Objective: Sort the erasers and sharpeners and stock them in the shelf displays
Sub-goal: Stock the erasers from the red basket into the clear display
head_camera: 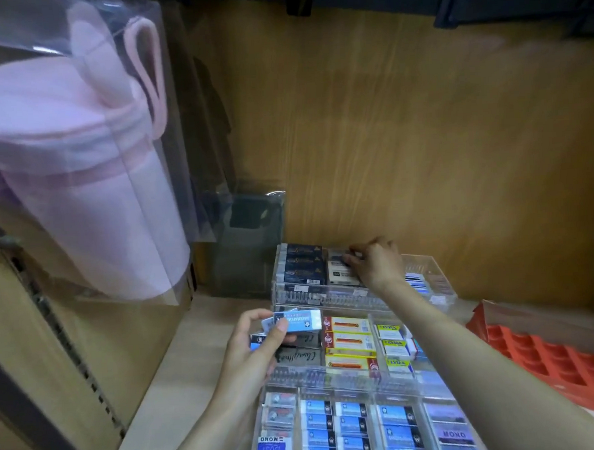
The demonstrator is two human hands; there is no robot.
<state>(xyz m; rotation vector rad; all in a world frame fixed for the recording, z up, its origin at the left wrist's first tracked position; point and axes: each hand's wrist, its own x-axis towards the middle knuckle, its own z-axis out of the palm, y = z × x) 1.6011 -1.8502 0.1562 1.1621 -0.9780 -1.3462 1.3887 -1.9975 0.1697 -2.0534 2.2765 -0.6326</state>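
Observation:
A clear acrylic tiered display (442,299) on the shelf holds rows of boxed erasers. My left hand (251,349) grips a small stack of erasers, the top one light blue and white (299,320), over the display's middle tier at its left side. My right hand (374,260) reaches to the back tier and pinches a small white and dark eraser (343,258) beside a row of dark blue boxes (303,262). Yellow and red boxes (349,340) fill the middle tier. Blue sleeved erasers (353,426) fill the front tier.
An orange moulded tray (554,358) lies to the right on the shelf. A pink bag in clear packaging (76,168) hangs at the left. A clear stand (248,241) sits behind the display's left end. The wooden back panel (422,130) closes the shelf.

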